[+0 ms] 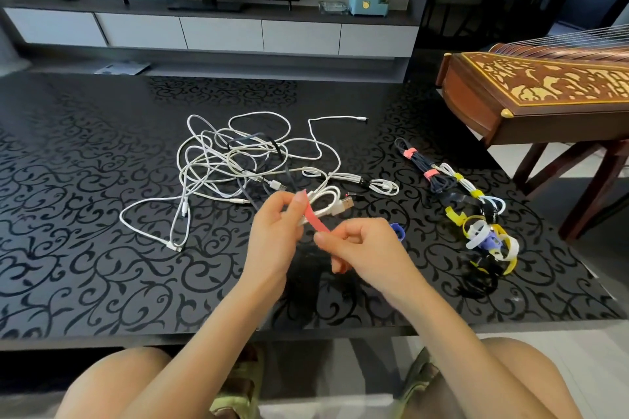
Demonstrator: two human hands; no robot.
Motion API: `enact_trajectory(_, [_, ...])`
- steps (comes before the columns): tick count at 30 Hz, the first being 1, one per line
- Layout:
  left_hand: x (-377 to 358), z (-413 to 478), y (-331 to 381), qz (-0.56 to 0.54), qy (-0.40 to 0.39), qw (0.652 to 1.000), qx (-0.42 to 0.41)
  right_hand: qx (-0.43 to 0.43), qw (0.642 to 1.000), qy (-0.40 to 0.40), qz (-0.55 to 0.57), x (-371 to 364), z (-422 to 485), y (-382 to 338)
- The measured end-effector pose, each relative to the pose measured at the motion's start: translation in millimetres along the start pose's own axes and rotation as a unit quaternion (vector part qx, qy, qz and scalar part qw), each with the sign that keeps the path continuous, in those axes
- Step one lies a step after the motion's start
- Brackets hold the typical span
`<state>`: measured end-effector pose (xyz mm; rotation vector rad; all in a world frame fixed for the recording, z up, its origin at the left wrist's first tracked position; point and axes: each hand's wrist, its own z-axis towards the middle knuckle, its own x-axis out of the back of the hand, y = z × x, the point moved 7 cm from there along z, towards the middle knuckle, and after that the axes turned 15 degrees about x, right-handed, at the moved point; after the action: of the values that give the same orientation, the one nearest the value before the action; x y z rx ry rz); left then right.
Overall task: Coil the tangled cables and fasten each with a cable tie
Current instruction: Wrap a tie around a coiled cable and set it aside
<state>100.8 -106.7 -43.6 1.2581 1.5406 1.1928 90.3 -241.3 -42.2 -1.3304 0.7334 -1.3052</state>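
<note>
My left hand (277, 226) grips a small coil of white cable (328, 202) with a USB plug sticking out to the right. A pink cable tie (315, 219) runs from that coil down to my right hand (360, 245), which pinches the tie's lower end. Both hands hover just above the black patterned table (102, 248). Behind them lies a tangled heap of white and dark cables (235, 160). To the right, a dark coiled cable (427, 168) bears two pink ties, and a white coiled cable (466, 184) beside it bears yellow ties.
A pile of loose ties (486, 241) in yellow, white, purple and black lies at the right. A blue tie (398, 231) peeks out behind my right hand. A wooden zither (531, 95) on a stand stands at the far right, a TV cabinet (221, 31) beyond.
</note>
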Motion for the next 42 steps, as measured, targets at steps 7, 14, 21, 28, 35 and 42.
enact_trajectory(7, [-8, -13, 12, -0.006, -0.125, 0.992, -0.024, 0.070, 0.955, -0.079, -0.276, 23, 4, -1])
enact_trajectory(14, [-20, -26, -2, 0.073, -0.245, 0.965, -0.062, -0.021, 0.993, 0.039, 0.109, 34, 1, 1])
enact_trajectory(21, [-21, -28, -9, 0.140, -0.245, 0.956, -0.084, -0.038, 0.996, 0.031, 0.075, 31, 1, 3])
enact_trajectory(28, [-21, -27, -12, 0.156, -0.248, 0.952, -0.086, -0.034, 0.999, -0.016, 0.024, 26, -2, -4])
enact_trajectory(35, [-19, -21, -16, 0.151, -0.229, 0.960, -0.060, -0.047, 0.996, -0.010, 0.069, 26, -3, -5])
enact_trajectory(42, [-17, -17, -20, 0.145, -0.218, 0.965, -0.031, -0.086, 0.991, -0.007, 0.102, 23, -5, -2])
